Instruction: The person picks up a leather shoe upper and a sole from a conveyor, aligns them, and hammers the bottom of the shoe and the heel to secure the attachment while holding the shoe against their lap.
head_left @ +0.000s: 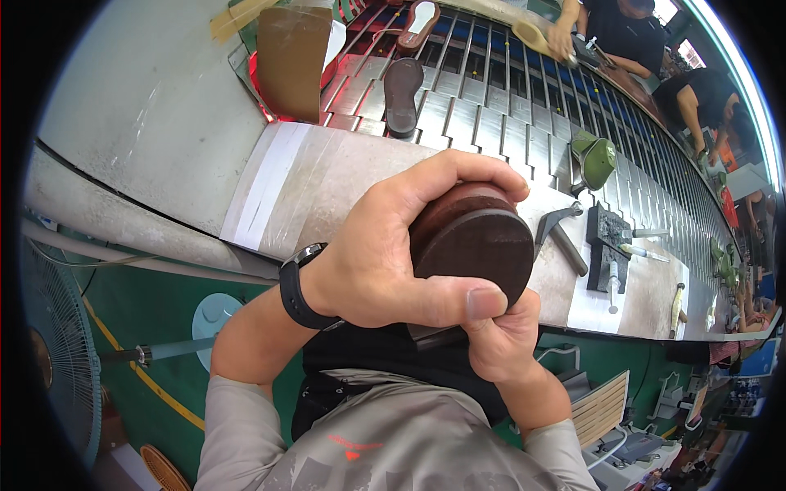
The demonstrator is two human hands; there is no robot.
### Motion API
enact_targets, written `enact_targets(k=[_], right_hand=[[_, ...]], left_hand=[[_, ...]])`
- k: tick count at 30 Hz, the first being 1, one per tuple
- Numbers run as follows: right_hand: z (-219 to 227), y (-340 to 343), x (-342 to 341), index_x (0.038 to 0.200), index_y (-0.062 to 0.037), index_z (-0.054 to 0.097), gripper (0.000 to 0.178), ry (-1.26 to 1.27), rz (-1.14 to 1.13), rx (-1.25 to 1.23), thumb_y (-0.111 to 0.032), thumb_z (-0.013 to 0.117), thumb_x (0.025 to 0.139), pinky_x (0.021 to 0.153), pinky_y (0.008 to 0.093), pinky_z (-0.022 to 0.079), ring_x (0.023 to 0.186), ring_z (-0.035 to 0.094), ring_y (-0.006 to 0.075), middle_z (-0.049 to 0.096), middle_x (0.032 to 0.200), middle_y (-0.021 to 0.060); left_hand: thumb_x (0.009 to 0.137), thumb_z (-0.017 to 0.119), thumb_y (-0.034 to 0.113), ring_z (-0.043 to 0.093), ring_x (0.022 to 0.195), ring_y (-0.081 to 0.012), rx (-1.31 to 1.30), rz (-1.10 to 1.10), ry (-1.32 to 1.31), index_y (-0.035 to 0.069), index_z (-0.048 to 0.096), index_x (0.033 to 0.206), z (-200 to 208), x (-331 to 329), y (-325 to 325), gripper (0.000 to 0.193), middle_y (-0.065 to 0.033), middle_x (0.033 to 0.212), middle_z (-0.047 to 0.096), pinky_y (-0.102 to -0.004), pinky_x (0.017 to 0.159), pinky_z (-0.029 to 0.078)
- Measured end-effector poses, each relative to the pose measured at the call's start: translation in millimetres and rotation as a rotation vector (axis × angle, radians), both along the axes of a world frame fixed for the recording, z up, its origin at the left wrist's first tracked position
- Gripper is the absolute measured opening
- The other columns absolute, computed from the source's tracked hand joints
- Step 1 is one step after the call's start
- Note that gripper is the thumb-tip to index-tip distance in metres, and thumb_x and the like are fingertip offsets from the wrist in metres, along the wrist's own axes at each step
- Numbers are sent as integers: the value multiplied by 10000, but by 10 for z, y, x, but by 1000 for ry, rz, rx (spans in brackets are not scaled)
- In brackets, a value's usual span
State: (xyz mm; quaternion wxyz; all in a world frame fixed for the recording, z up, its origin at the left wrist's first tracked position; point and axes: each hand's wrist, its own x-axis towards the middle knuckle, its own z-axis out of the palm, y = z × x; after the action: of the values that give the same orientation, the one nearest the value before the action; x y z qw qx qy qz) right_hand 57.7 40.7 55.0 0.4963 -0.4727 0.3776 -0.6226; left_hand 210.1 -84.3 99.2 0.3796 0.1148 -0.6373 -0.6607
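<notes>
In front of my chest I hold a brown shoe (476,250), its dark rounded sole end turned up toward me. Across its near side lies the thumb of my left hand (377,254), while the fingers curl over the far edge. A dark watch sits on that wrist. Below the shoe, my right hand (509,340) is closed against its lower right side, with most of its fingers hidden. Under my left hand a dark flat edge sticks out; what it belongs to is unclear. Just right of the shoe, a hammer (566,245) rests on the bench.
Beyond the bench (327,176) runs a slatted metal conveyor (483,102) carrying a dark-soled shoe (402,96) and a green shoe (594,161). A black block (607,245) with slim tools stands right. A fan (65,368) is at lower left. Other people work across the conveyor.
</notes>
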Motion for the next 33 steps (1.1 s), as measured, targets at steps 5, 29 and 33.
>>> enact_targets(k=[5,29,33], right_hand=[[-23,-12,3,1182,36,738,217,19,-20,-24,-132,712,1048,884,318,571,999,708,150,774,1116,89],[25,15,72,1182,32,748,193,-16,-49,-17,-106,694,1058,839,292,573,964,698,117,787,1081,84],[28,14,88,1225,34,739,223,-26,-35,-24,-103,694,1056,866,302,580,993,705,127,788,1096,92]], left_hand=[[752,930,470,682,1182,-247,-130,-13,0,-61,520,1423,-43,6,-54,949,-215,1391,639,-396,1043,555],[863,831,402,689,1172,-248,-170,-46,-64,-73,501,1434,50,82,3,812,-228,1411,629,-395,1034,560],[1001,666,305,695,1167,-248,-66,-31,-69,-76,521,1423,96,91,58,588,-245,1391,642,-400,1029,561]])
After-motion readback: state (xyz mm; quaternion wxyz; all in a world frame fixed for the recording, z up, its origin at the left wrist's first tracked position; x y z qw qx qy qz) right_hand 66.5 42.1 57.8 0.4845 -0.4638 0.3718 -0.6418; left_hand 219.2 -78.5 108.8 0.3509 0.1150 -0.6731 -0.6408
